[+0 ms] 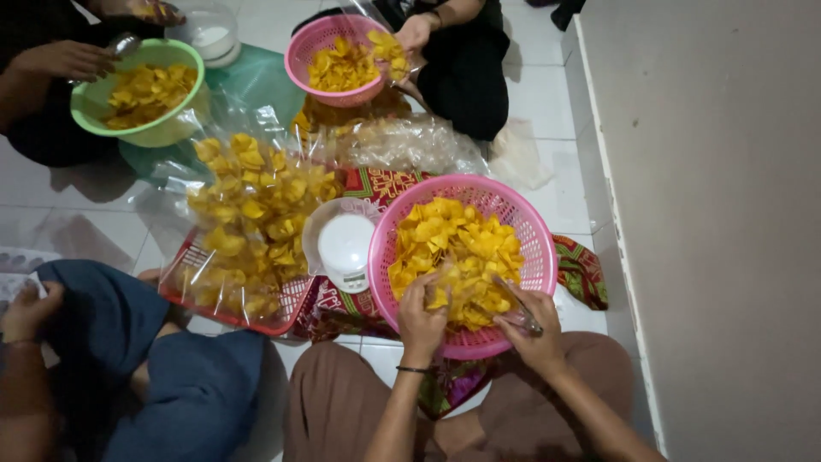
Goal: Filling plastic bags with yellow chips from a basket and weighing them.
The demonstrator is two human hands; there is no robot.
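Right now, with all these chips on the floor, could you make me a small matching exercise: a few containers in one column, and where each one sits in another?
Things:
1. large pink basket
2. green bowl
3. small pink basket
4. red tray

Places:
A. far side, by the person in black
B. under the clear bags of chips
C. under the left hand and right hand
D. top left, another person's hand on its rim

Pairs: 1-C, 2-D, 3-A, 4-B

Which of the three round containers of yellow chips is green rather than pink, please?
The green bowl at top left, beside another person's hand; the two baskets, top centre and nearest, are pink.
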